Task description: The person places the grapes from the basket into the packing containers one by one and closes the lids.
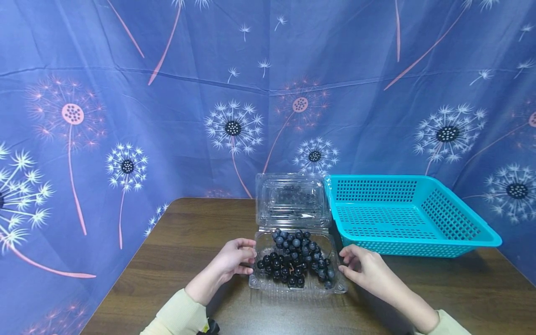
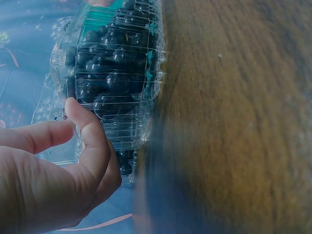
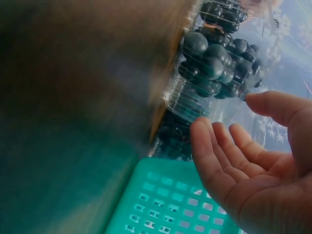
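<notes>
Two bunches of dark grapes [image 1: 289, 265] lie in a clear plastic clamshell box [image 1: 301, 289]. Its lid [image 1: 293, 200] is hinged back, away from the person. At the box's left wall is my left hand [image 1: 234, 258], fingers loosely bent. In the left wrist view its fingertips [image 2: 73, 105] are at the box's rim; whether they touch it I cannot tell. On the other side, my right hand [image 1: 368, 270] is near the right wall with nothing in its grasp. The right wrist view shows a gap between thumb and fingers, beside the grapes [image 3: 212, 63].
A turquoise perforated basket [image 1: 418, 249] stands at the back right, close to the box's lid. All rests on a brown wooden table [image 1: 167, 260]. Behind hangs a blue cloth [image 1: 167, 116] with dandelion prints. A small black object [image 1: 212, 327] is by the left sleeve.
</notes>
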Motion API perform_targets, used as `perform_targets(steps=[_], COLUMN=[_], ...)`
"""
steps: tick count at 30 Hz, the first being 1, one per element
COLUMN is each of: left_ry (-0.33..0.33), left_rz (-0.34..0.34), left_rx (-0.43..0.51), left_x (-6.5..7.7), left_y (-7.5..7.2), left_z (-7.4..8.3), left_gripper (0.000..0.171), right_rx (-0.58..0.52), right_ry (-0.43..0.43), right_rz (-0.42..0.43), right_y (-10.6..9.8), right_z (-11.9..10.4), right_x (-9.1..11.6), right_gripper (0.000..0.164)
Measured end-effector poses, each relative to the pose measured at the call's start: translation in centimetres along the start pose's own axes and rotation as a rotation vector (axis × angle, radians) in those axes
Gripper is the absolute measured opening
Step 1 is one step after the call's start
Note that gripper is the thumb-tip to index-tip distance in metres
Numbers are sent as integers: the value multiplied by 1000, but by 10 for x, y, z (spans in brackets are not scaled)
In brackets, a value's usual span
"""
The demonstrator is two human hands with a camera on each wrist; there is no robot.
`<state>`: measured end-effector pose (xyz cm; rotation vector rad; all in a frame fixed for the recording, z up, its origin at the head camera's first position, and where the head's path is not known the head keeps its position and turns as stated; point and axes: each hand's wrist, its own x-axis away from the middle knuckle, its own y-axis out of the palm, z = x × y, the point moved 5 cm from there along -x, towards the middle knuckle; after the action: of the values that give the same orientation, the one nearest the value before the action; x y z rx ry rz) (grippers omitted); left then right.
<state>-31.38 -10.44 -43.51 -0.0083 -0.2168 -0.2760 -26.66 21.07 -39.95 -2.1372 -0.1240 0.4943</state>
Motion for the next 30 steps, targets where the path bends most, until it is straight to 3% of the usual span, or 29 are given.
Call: perform_targets(steps=[5, 8, 30], left_ry=[1, 2, -8], left_rz=[0, 0, 13], left_rx=[-1, 0, -10], left_x=[0, 0, -1], left_y=[0, 0, -2], left_z=[0, 0, 2], left_gripper=[46, 46, 46], right_rx=[-18, -84, -783], right_ry=[34, 49, 271], right_rz=[-18, -44, -377], right_y=[3, 5, 20], right_z=[3, 4, 20], right_x=[2, 3, 5], right_gripper=[18, 15, 36])
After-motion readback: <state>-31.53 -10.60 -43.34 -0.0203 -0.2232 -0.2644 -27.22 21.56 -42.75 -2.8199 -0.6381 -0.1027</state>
